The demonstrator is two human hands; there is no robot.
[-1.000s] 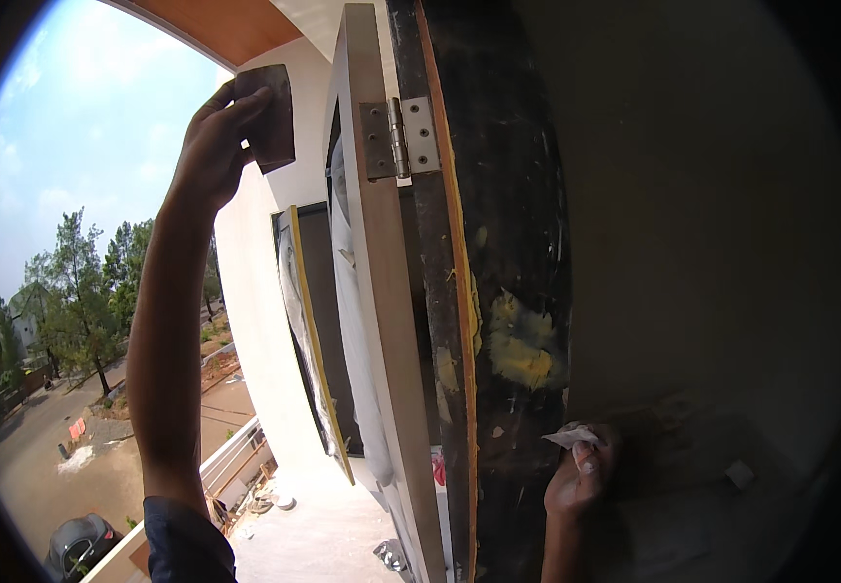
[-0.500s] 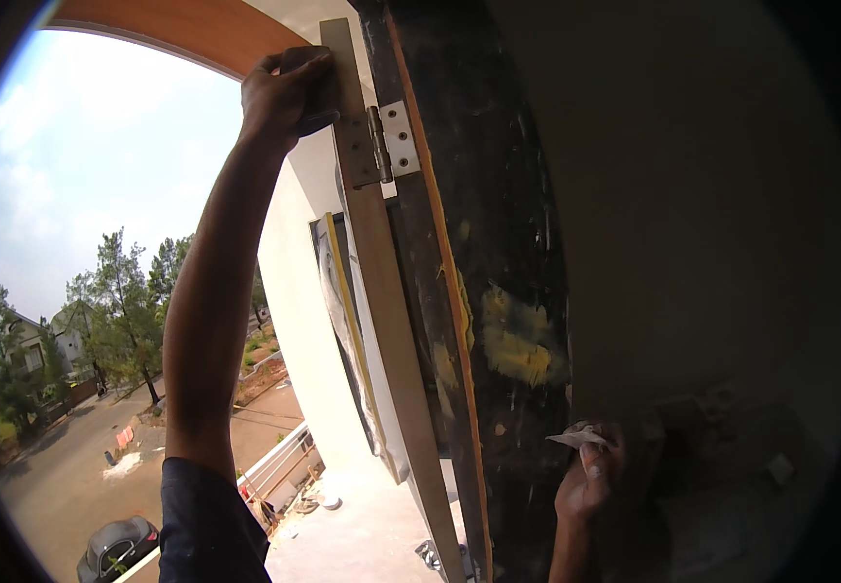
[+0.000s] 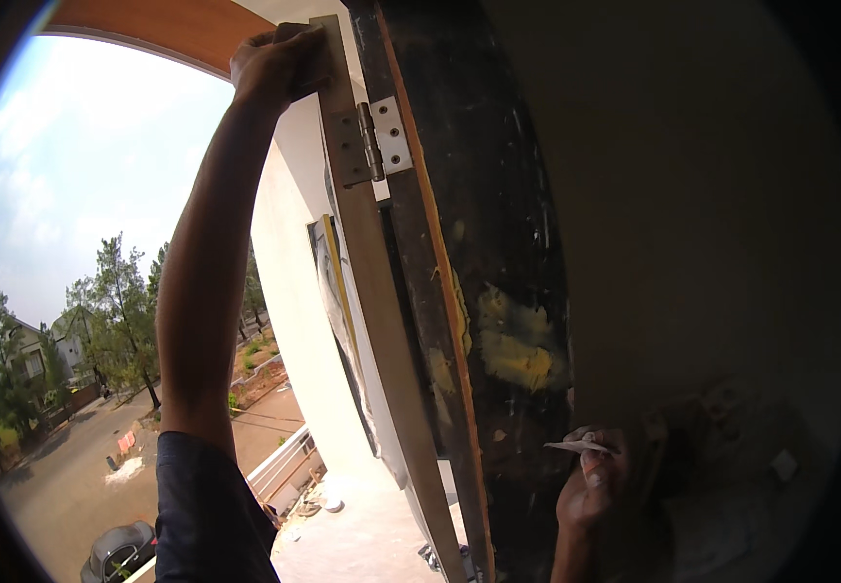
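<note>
Toward eleven o'clock, gripping a dark flat piece in the raised left hand, with thumb across its near face. Holding it at the top end of a pale upright board, overlapping that edge; cannot tell whether pressing on it.

Just short of twelve, below the left hand, seeing a metal hinge set between the pale upright board and the black panel.

Between four and five o'clock, in shade, pinching a thin whitish scrap between the fingertips of the right hand, pointed toward the black panel. At four, closer to centre, seeing a yellow smear on that panel, above the right hand.

Outdoors, seeing trees toward nine, pale sky toward ten and a white railing toward seven.
</note>
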